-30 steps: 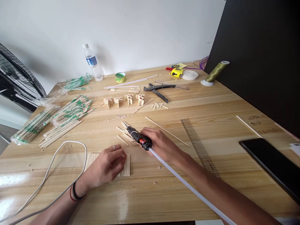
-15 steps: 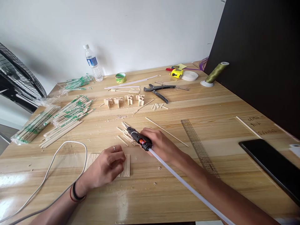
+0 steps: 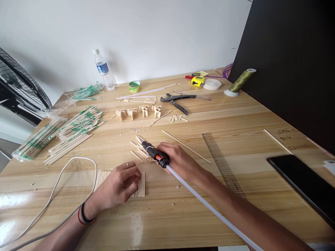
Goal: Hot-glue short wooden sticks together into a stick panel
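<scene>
My right hand [image 3: 178,158] is wrapped around a black hot glue gun [image 3: 154,153], with a long translucent glue stick [image 3: 204,204] trailing from its rear toward me. The nozzle points up and left, over a small pile of cut wooden sticks [image 3: 141,150]. Over a flat panel of wooden sticks [image 3: 141,184] laid side by side, my left hand [image 3: 117,184] is curled, thumb and forefinger brought together. Whatever lies between those fingertips, if anything, is too small to make out. The hand covers much of the panel.
A white cable [image 3: 60,177] loops at left. Bagged stick bundles [image 3: 78,125] lie behind it. Small stick-built pieces [image 3: 138,112] stand mid-table near black cutters [image 3: 178,101]. A clear ruler [image 3: 222,164] and a phone [image 3: 300,184] are at right; a bottle [image 3: 104,71] stands by the wall.
Almost nothing differs. My left fingers have shifted very slightly over the panel; the glue gun stays in the same place in my right hand.
</scene>
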### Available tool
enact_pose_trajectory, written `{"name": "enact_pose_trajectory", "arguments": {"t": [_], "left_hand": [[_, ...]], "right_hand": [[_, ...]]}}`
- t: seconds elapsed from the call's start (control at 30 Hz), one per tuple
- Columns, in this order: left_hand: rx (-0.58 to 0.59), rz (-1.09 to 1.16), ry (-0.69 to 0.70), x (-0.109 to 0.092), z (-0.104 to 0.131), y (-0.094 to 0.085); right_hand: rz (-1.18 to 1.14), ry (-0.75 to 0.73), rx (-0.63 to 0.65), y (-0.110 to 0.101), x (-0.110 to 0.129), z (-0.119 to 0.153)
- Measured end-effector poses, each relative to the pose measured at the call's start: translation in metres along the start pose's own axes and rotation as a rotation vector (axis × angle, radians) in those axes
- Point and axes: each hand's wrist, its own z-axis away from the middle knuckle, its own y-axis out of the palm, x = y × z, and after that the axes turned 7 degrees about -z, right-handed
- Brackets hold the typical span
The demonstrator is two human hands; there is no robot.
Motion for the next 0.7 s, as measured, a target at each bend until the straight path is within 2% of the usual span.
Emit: {"name": "enact_pose_trajectory", "arguments": {"t": [0.7], "left_hand": [[-0.042,0.007,-0.009,0.001,0.0025,0.0012]], "right_hand": [[0.014,-0.01,-0.007,0.0013,-0.0027,-0.0001]]}}
